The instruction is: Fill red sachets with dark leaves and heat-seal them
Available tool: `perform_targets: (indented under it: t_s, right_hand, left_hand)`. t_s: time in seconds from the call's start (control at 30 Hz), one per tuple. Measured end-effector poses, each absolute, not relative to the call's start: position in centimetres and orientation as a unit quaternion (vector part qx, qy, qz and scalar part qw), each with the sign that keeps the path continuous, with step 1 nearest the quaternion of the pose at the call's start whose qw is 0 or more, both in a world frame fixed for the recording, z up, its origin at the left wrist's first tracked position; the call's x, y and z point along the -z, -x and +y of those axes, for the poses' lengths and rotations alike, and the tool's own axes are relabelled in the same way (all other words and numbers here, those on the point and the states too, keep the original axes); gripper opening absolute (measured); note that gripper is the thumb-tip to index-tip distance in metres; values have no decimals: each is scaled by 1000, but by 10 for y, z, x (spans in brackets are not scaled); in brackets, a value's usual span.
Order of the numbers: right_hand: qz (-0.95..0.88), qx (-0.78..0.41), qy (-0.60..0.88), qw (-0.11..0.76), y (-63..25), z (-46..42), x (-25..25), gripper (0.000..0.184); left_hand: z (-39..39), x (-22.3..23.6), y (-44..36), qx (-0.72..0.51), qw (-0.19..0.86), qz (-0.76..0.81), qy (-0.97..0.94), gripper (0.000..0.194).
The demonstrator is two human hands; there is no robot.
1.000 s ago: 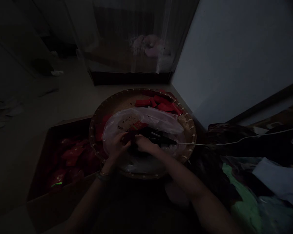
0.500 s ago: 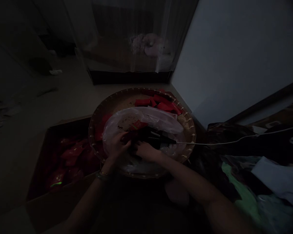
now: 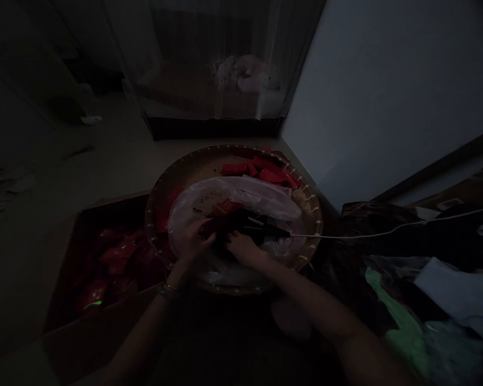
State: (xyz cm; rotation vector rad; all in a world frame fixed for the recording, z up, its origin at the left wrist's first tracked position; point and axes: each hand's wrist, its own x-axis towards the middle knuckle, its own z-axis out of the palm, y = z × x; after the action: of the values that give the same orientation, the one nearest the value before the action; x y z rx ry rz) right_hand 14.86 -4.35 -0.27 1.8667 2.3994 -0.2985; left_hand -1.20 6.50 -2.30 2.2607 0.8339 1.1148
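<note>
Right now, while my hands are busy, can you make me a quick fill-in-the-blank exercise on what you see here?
The packets in the open box are ____ in colour.
Of the left hand and the right hand, the one nearer that box is the ____.
The device joined to the cord is ____ in colour.
From there, the cord runs toward the ____ edge of the picture.

Missing words: red; left; black; right.
</note>
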Motion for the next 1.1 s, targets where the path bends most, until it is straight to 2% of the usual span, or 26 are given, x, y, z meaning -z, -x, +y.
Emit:
perform_targets:
  t_s: [0.13, 0.23, 0.57, 0.7, 0.83, 0.93, 1.1]
  right_hand:
    - [783, 114, -612, 13, -158, -47, -2, 24]
    - [757, 151, -636, -30, -168, -49, -5, 29]
    - [618, 285, -646, -344, -188, -52, 0, 25]
    - [466, 438, -630, -440, -190, -55, 5, 29]
    - [323, 577, -549, -511, -188, -57, 6, 39]
    - [250, 611, -506, -556, -187, -57, 3, 36]
    - [187, 623, -491, -579, -187, -57, -3, 28]
  left_hand:
    - [65, 25, 12, -405, 248, 303, -826, 35]
    - [65, 26, 12, -406, 250, 302, -825, 36]
    - [67, 32, 13, -369, 266, 287, -843, 40]
    - [66, 31, 11, -366, 267, 278, -847, 38]
    - [64, 28, 11, -363, 265, 276, -850, 38]
    - [64, 27, 11, -361, 260, 279, -851, 39]
    - [65, 26, 11, -353, 268, 277, -853, 40]
